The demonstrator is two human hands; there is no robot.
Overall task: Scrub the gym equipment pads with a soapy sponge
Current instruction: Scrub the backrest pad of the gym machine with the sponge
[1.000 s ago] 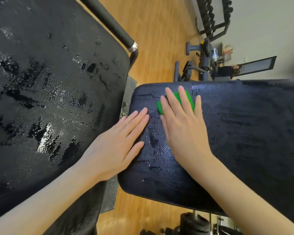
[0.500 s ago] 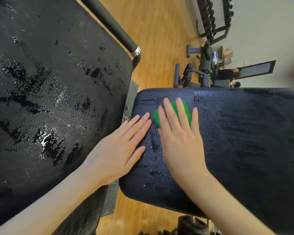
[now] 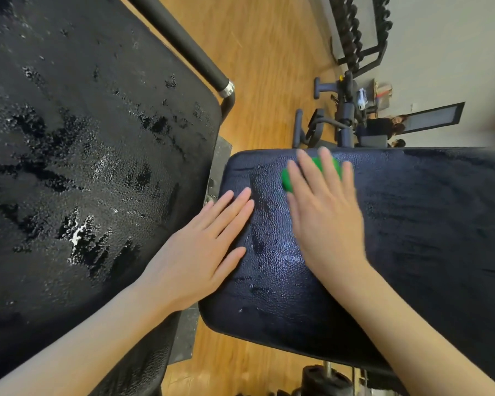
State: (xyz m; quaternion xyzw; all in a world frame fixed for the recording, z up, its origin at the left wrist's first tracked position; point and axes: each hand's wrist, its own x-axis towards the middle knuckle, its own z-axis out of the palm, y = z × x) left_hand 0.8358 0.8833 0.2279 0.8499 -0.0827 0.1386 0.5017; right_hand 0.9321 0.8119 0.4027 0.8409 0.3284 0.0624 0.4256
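Observation:
A dark blue-black bench pad (image 3: 426,224) stretches to the right, wet and glossy near its left end. My right hand (image 3: 326,215) lies flat on it with straight fingers pressing a green sponge (image 3: 315,170), most of which is hidden under the fingers. My left hand (image 3: 200,252) rests flat, fingers straight, on the pad's left edge. A larger black pad (image 3: 83,167) fills the left side, streaked with water and white foam patches.
A black foam-covered bar with a chrome collar (image 3: 225,88) runs along the big pad's far edge. Wooden floor (image 3: 263,67) lies beyond. A dumbbell rack (image 3: 357,32) and a grey machine (image 3: 340,121) stand at the back. Weight plates (image 3: 323,381) sit below the bench.
My right hand has slid the sponge to the right and toward the pad's far edge; it is motion-blurred. The left hand has stayed on the pad's left edge.

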